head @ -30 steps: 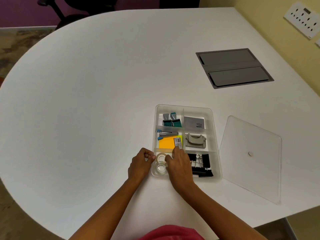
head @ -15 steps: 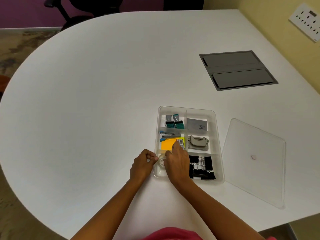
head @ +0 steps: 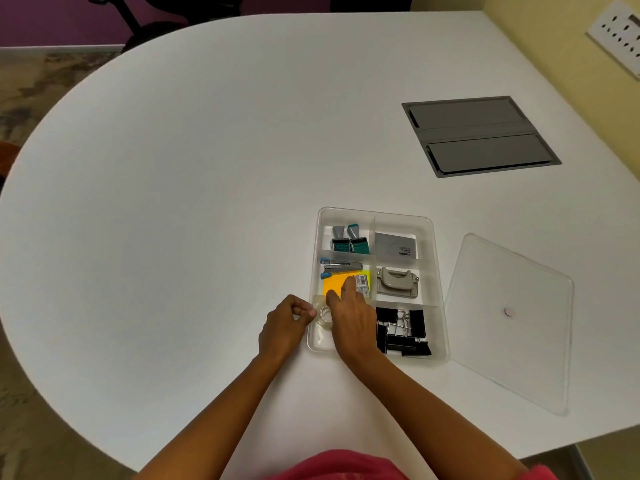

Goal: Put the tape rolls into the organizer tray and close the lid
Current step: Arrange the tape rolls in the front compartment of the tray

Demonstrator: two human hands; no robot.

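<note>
The clear organizer tray point(head: 375, 213) lies open near the table's front edge. One clear tape roll point(head: 325, 315) shows in its near-left compartment. My right hand point(head: 353, 320) lies palm down over that compartment, its fingers reaching onto the orange sticky notes point(head: 334, 284); it hides the rest of the compartment and any other roll. My left hand point(head: 284, 329) is just outside the tray's left wall, fingers curled, with the fingertips at the wall beside the roll. The clear lid point(head: 509, 341) lies flat on the table to the right of the tray.
The tray also holds black binder clips point(head: 403, 332), a grey hole punch point(head: 397, 282), a stapler point(head: 341, 266), green clips point(head: 349, 242) and a grey card box point(head: 394, 244). A grey cable hatch point(head: 479, 135) is set into the table at the back right.
My right hand has slid forward over the near-left compartment and now covers most of what showed there. My left hand has closed in against the tray's left wall.
</note>
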